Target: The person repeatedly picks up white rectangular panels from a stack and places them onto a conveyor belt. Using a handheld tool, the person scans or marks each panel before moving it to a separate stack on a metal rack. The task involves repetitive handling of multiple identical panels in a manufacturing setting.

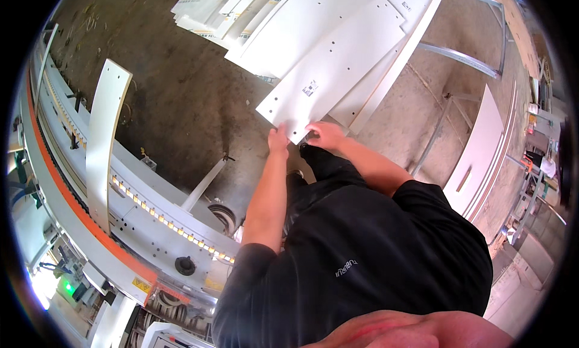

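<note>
A long white panel (338, 64) with drilled holes and a small printed label (310, 88) lies on top of other boards, its narrow end pointing toward me. At the left corner of that end, my left hand (278, 139) grips the edge, fingers partly on the white face. My right hand (325, 135) is closed on the edge at the right of the same end, its fingertips curled and partly hidden. Beneath lie a wide white board (289, 31) and another white panel (347, 109), which sticks out to the right.
To my left runs a long machine with an orange strip (54, 167) and a row of yellowish blocks (157, 214); a narrow white board (105, 124) stands on it. Metal frame bars (461, 57) and leaning white panels (476, 161) are on the right. A coiled hose (223, 217) lies by the machine.
</note>
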A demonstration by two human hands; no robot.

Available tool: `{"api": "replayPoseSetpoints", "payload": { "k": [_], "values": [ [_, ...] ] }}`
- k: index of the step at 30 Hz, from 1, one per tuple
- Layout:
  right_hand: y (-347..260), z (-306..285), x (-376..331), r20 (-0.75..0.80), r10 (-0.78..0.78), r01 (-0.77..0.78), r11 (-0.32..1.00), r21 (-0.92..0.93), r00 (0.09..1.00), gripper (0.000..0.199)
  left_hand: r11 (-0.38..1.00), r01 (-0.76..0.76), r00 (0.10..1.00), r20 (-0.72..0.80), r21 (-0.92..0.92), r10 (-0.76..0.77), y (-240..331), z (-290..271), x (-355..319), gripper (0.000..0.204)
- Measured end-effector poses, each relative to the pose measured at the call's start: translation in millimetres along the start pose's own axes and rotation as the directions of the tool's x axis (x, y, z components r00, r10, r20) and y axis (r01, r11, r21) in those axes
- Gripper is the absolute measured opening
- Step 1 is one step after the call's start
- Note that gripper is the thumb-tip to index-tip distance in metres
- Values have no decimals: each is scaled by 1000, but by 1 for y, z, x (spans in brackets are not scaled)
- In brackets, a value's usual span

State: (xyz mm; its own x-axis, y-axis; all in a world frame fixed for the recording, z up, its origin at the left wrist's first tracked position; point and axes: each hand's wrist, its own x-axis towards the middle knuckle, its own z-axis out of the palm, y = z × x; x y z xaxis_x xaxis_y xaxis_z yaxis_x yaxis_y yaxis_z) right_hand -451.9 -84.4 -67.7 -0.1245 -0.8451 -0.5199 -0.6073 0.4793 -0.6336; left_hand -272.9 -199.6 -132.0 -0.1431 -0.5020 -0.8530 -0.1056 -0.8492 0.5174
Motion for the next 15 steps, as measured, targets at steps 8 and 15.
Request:
{"api": "replayPoseSetpoints", "payload": {
  "k": [8, 15],
  "values": [
    [119, -86, 8, 26, 703, -430, 405, 807, 710, 70, 994, -110, 983, -149, 5, 109, 27, -133, -91, 23],
    [122, -74, 33, 89, 706, -59, -67, 996, 703, 59, 883, -382, 829, -523, -273, 197, 13, -256, -235, 25]
  ]
}}
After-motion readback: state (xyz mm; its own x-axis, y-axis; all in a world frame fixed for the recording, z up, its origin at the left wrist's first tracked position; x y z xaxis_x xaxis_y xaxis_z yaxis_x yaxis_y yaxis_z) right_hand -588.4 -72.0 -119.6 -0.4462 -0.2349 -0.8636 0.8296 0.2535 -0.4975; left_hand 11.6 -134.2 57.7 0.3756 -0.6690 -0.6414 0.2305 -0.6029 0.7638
